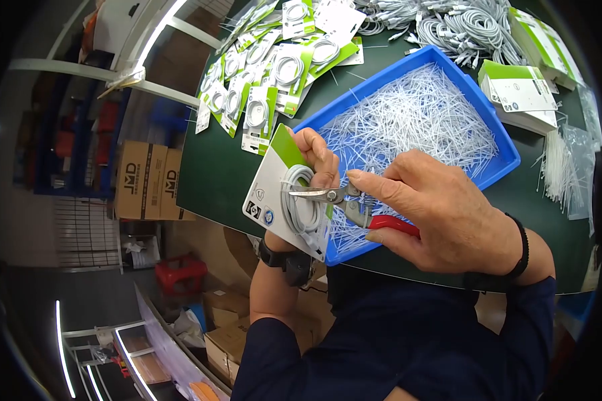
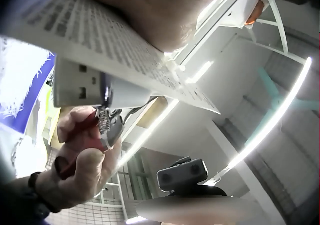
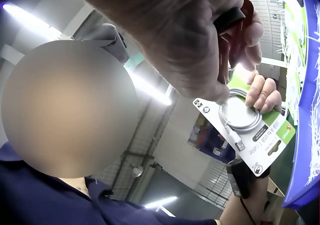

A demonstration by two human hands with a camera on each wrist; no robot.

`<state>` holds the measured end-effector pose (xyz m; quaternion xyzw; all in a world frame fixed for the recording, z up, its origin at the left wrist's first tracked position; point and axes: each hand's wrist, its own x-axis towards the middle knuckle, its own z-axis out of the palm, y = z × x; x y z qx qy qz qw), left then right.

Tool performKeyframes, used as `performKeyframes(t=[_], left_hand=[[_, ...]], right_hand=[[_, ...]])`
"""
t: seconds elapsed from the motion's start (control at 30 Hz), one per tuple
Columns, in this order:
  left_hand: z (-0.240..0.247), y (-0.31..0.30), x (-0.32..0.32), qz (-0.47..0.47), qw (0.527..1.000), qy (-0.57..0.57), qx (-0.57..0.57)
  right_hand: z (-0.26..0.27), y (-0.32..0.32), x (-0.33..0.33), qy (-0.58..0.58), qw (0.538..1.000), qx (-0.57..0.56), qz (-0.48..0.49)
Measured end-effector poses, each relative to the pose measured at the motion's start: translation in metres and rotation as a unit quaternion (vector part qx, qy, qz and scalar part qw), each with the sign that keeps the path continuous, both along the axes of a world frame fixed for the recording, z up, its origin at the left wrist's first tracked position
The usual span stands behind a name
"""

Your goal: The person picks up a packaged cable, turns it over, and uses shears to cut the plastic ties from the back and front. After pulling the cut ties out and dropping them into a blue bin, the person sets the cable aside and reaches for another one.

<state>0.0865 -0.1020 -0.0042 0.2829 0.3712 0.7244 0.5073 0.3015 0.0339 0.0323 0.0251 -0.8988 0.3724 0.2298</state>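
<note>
A white and green card (image 1: 264, 184) with a coiled white cable (image 1: 302, 217) on its face is tilted in the left hand (image 1: 319, 157), whose fingers curl over the card's edge. The right hand (image 1: 448, 207) grips red-handled cutters (image 1: 391, 224), index finger stretched along them. Their metal blades lie across the upper part of the coil. In the right wrist view the card (image 3: 270, 147) shows its printed face and a USB plug (image 3: 239, 144), with the left hand (image 3: 264, 92) at its edge. The left wrist view shows the cutters (image 2: 107, 130) beside the card's printed back (image 2: 100, 40).
A blue tray (image 1: 508, 150) full of thin white strips lies beyond the hands. Several carded cables (image 1: 287, 70) are heaped at the back left of the green table (image 1: 211, 174). Loose cables (image 1: 475, 30), stacked cards (image 1: 522, 100) and white ties (image 1: 558, 164) are at the back and right.
</note>
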Motion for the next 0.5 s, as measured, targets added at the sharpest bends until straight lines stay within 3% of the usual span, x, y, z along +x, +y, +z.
performKeyframes(t=[0.37, 0.47, 0.5], left_hand=[[-0.005, 0.000, -0.024, -0.050, 0.995, 0.074, -0.055], [-0.008, 0.006, -0.015, -0.036, 0.996, -0.076, -0.016], [-0.008, 0.009, -0.014, -0.037, 0.996, -0.076, -0.009]], right_hand=[[0.009, 0.016, 0.010, -0.053, 0.996, 0.074, -0.002], [0.011, 0.018, 0.010, -0.056, 0.996, 0.068, 0.005], [0.014, 0.020, 0.011, -0.057, 0.996, 0.074, 0.004]])
